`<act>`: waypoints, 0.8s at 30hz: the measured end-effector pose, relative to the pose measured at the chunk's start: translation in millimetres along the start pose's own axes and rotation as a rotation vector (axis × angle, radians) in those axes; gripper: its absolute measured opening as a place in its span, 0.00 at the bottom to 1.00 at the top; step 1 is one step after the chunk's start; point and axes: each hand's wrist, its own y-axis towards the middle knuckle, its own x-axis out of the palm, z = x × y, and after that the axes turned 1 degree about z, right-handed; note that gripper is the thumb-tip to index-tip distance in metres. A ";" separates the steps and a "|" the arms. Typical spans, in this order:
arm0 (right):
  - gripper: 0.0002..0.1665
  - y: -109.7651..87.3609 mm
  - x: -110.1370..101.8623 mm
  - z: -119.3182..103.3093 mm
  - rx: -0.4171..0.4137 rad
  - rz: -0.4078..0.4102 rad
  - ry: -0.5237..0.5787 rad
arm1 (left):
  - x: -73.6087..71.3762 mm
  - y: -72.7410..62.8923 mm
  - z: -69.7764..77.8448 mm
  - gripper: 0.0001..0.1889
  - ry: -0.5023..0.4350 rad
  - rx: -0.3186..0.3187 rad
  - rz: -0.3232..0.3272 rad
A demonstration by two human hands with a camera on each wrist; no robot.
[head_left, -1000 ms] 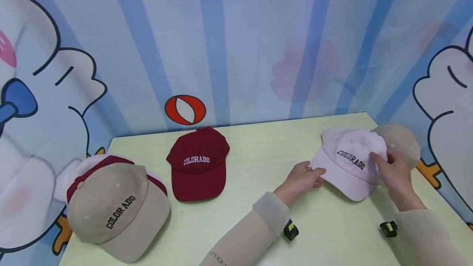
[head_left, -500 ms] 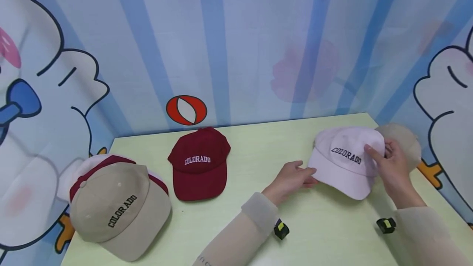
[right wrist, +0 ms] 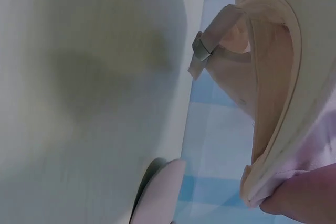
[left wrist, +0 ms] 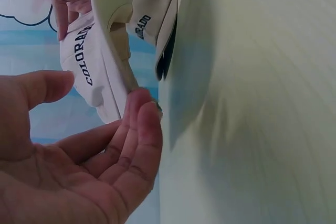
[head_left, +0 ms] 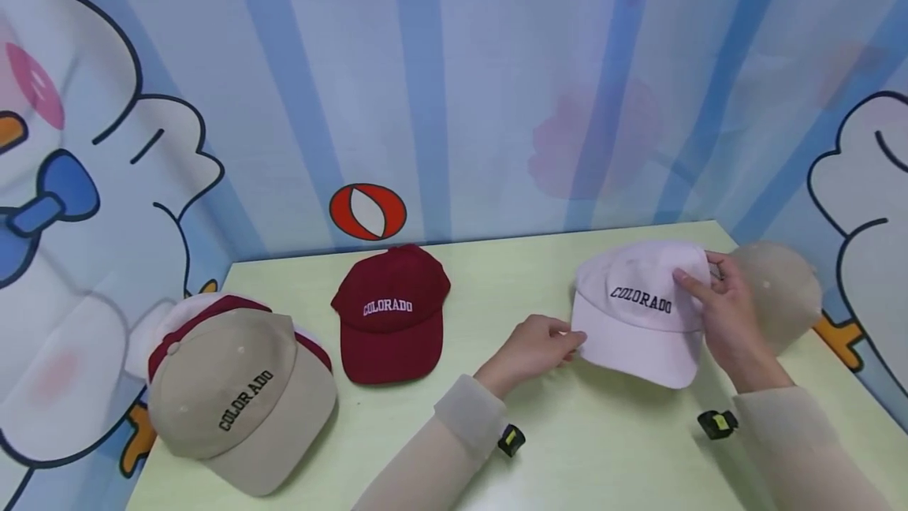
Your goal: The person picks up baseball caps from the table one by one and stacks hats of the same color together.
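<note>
A white baseball cap (head_left: 638,306) lettered COLORADO is tilted over the right part of the table, its brim towards the front. My right hand (head_left: 734,314) grips the crown's right side, thumb on the outside and fingers behind. Fingertips of my left hand (head_left: 528,349) touch the brim's left edge. In the left wrist view, the left thumb (left wrist: 52,85) stands apart from those fingers (left wrist: 144,121). The right wrist view looks into the cap's hollow, with its back strap and metal buckle (right wrist: 201,50); the right thumb (right wrist: 304,198) shows at the lower right.
A beige cap (head_left: 783,298) sits behind my right hand at the table's right edge. A maroon cap (head_left: 390,322) lies centre left. Further left, another beige cap (head_left: 234,408) tops a stack with maroon and white caps. A printed cloth (head_left: 489,101) backs the pale table (head_left: 610,456).
Both hands and the white cap have moved left, uncovering more of the beige cap behind. The white cap has turned slightly. My view has shifted a little to the left.
</note>
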 end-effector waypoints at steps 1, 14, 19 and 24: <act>0.17 0.3 3.1 -0.8 -0.003 -0.016 0.025 | -3.4 -1.8 -0.3 0.18 0.018 0.007 0.000; 0.10 4.9 37.8 -4.6 0.069 -0.155 0.051 | -44.2 -15.1 -12.4 0.20 0.116 0.026 -0.017; 0.08 2.8 57.2 -3.7 0.056 -0.176 0.068 | -63.1 -21.8 -9.0 0.19 0.130 0.055 0.095; 0.06 -0.9 76.2 0.4 0.068 -0.207 0.046 | -75.0 -16.6 -3.7 0.18 0.056 0.129 0.298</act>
